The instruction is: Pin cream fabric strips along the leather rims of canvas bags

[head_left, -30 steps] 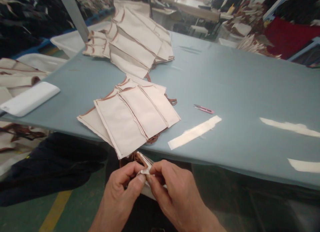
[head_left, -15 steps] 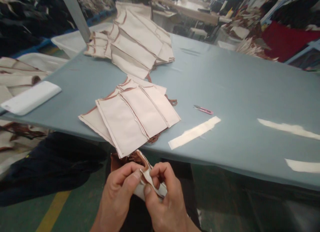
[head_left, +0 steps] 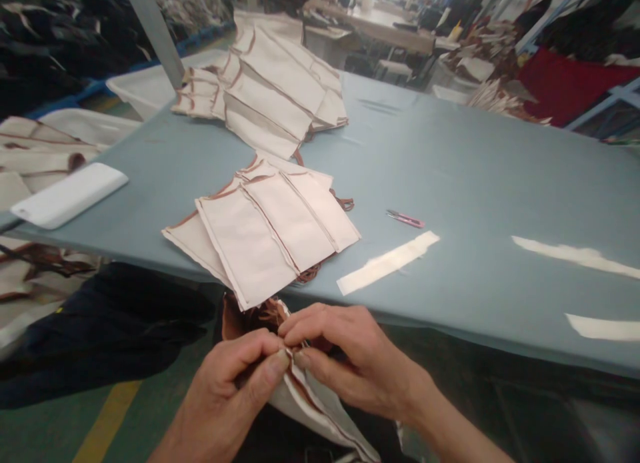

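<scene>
Box point(head_left: 70, 195), flat and white, lies left of the near stack point(head_left: 277, 230) of pale cloth on the bench point(head_left: 500, 176). Watching remotely, I judge that the stack, its near corner jutting past the bench edge, could slide off if a wrist knocked it. Below the stack, the left hand point(head_left: 240, 383) has its grip pinched on the edge of the held cloth point(head_left: 320, 413); just beside, the right hand point(head_left: 360, 356) grips that edge too. If either thumb eased, I think the seam could slip away. Right of the stack, snips point(head_left: 406, 219) lie near a pale strip point(head_left: 387, 263). I can't see the exact pinch, which the right fingers partly cover; the held cloth's lower end is cut off, and farther right two more strips point(head_left: 575, 253) leave my view.
</scene>
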Demonstrator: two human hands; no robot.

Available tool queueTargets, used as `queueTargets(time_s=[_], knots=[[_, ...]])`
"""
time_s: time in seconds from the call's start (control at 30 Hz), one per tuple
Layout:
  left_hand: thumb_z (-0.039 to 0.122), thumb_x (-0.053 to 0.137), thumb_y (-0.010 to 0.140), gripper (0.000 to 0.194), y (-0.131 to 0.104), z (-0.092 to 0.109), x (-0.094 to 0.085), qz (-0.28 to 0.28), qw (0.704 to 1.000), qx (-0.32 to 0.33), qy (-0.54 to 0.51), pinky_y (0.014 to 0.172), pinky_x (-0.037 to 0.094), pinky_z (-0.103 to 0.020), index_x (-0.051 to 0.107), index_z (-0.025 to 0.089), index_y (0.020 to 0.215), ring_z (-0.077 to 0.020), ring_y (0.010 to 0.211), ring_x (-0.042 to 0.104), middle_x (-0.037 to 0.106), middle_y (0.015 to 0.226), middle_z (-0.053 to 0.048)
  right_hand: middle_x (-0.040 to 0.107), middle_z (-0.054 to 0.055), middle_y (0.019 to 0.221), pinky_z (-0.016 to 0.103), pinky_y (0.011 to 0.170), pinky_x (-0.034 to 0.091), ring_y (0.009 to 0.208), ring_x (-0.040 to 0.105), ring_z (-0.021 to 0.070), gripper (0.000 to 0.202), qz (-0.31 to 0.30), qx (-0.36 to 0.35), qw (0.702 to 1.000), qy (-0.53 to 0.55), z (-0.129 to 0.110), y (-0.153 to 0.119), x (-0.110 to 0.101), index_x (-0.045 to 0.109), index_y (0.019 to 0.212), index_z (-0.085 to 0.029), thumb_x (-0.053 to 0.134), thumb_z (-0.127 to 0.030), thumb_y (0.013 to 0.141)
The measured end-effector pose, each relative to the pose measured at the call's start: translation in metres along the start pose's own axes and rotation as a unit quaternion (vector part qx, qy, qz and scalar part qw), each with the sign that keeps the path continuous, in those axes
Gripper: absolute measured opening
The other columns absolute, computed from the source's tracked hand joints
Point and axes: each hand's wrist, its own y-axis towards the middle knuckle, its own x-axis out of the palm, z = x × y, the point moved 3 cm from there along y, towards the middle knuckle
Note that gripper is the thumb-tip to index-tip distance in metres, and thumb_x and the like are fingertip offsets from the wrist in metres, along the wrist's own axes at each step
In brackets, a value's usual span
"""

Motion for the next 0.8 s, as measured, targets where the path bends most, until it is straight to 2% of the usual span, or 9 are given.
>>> queueTargets(time_s=[0.1,0.2,0.33,0.43,0.5,0.63,0.7,0.8], knots=[[0.031,0.062,0.096,0.031,-0.001,0.001,-0.002,-0.005,1.0,-0.003,-0.005,0.054,0.049,-0.013,0.076,0.022,0.07,-0.0106,0.054,0.064,0.07,0.061,0.004,0.079,0.009,0.101,0.027,0.083,0.059,0.092,0.077,0.0169,0.007,-0.025,-0.026,0.999,-0.021,0.002,0.002,-0.001,0.065,0.105,-0.019,0.058,-0.019,0.107],[0.033,0.061,0.096,0.034,-0.003,0.002,-0.003,-0.014,1.0,-0.013,0.003,0.052,0.048,-0.013,0.074,0.021,0.067,-0.0109,0.053,0.063,0.069,0.06,0.004,0.078,0.007,0.095,0.025,0.079,0.057,0.086,0.075,0.016,0.01,-0.051,-0.027,0.997,-0.056,0.005,0.002,-0.001,0.064,0.101,-0.019,0.056,-0.019,0.107],[0.032,0.059,0.093,0.035,-0.002,0.001,-0.003,-0.021,0.999,-0.018,0.033,0.05,0.045,-0.014,0.07,0.02,0.063,-0.0105,0.05,0.06,0.064,0.056,0.004,0.071,0.001,0.08,0.022,0.065,0.047,0.068,0.065,0.0123,0.017,-0.079,-0.003,0.995,-0.065,0.004,0.008,-0.002,0.06,0.09,-0.02,0.053,-0.019,0.105],[0.03,0.055,0.092,0.036,0.001,-0.002,-0.003,-0.033,0.996,-0.015,0.077,0.045,0.037,-0.016,0.061,0.02,0.059,-0.0095,0.046,0.05,0.054,0.052,0.006,0.067,-0.001,0.076,0.023,0.06,0.04,0.063,0.059,0.0117,0.016,-0.121,0.017,0.987,-0.101,-0.001,0.018,-0.004,0.059,0.088,-0.02,0.054,-0.017,0.103],[0.028,0.05,0.094,0.036,0.005,-0.003,-0.004,-0.068,0.992,0.002,0.107,0.046,0.035,-0.017,0.055,0.02,0.06,-0.0093,0.048,0.047,0.05,0.053,0.006,0.067,-0.001,0.077,0.025,0.06,0.036,0.064,0.057,0.0124,0.013,-0.157,0.023,0.976,-0.147,-0.005,0.025,-0.005,0.061,0.091,-0.02,0.056,-0.017,0.103],[0.026,0.041,0.1,0.034,0.011,-0.005,-0.005,-0.142,0.981,0.022,0.128,0.058,0.042,-0.018,0.058,0.019,0.071,-0.0108,0.061,0.056,0.061,0.067,0.004,0.067,0.001,0.079,0.027,0.061,0.033,0.065,0.055,0.0145,0.013,-0.207,0.056,0.957,-0.197,-0.004,0.033,-0.005,0.061,0.092,-0.019,0.056,-0.02,0.104],[0.027,0.04,0.101,0.037,0.012,-0.006,-0.005,-0.122,0.984,0.024,0.127,0.054,0.039,-0.019,0.053,0.02,0.067,-0.0101,0.056,0.051,0.053,0.061,0.005,0.066,0.0,0.08,0.026,0.063,0.035,0.067,0.056,0.0142,0.013,-0.19,0.089,0.966,-0.149,-0.001,0.033,-0.003,0.06,0.092,-0.02,0.055,-0.019,0.104],[0.028,0.041,0.097,0.039,0.011,-0.006,-0.004,-0.042,0.991,0.033,0.119,0.046,0.033,-0.019,0.044,0.021,0.059,-0.0088,0.047,0.042,0.04,0.054,0.007,0.067,0.0,0.088,0.025,0.07,0.042,0.076,0.059,0.0141,0.003,-0.079,0.136,0.986,-0.045,0.0,0.024,0.002,0.059,0.095,-0.021,0.06,-0.021,0.099]])
